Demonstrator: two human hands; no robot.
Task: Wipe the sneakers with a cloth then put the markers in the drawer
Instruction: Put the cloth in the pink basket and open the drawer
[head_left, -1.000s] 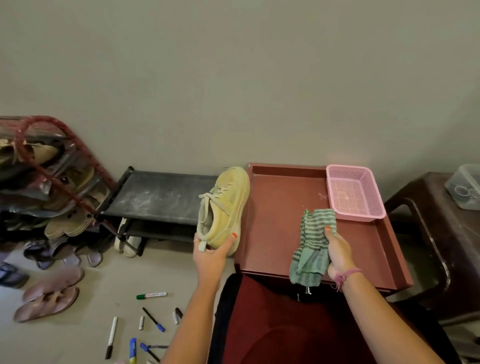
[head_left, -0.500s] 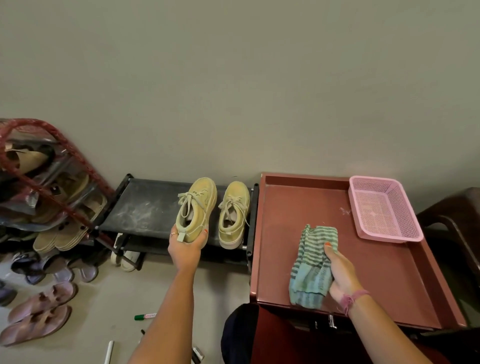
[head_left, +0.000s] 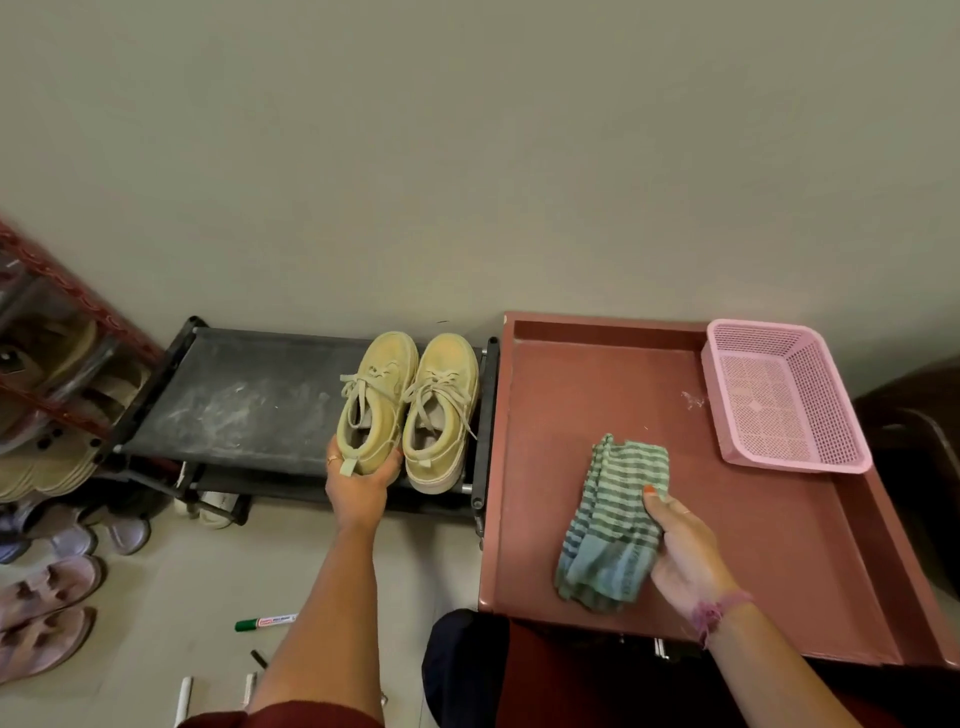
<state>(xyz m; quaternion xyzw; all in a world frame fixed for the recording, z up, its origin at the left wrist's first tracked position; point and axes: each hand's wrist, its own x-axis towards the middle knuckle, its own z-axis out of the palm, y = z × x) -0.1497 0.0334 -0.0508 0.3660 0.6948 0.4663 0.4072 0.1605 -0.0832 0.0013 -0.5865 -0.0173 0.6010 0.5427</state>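
Note:
Two yellow sneakers stand side by side on the low black shoe rack (head_left: 244, 410). My left hand (head_left: 358, 486) grips the heel of the left sneaker (head_left: 376, 402), which rests on the rack beside the right sneaker (head_left: 441, 410). My right hand (head_left: 680, 551) holds a green striped cloth (head_left: 610, 525) against the red tray-like top (head_left: 582, 384) of the cabinet. A green marker (head_left: 265, 622) lies on the floor near my left forearm, with other markers (head_left: 183, 699) partly visible at the bottom edge.
An empty pink mesh basket (head_left: 779, 395) sits at the tray's back right corner. A red shoe rack (head_left: 52, 374) full of sandals stands at the left, with pink slippers (head_left: 44, 613) on the floor. A dark brown chair (head_left: 914, 415) is at the far right.
My left hand carried the yellow sneaker from beside the tray to the black rack and set it next to its pair. The right hand with the cloth stayed on the tray.

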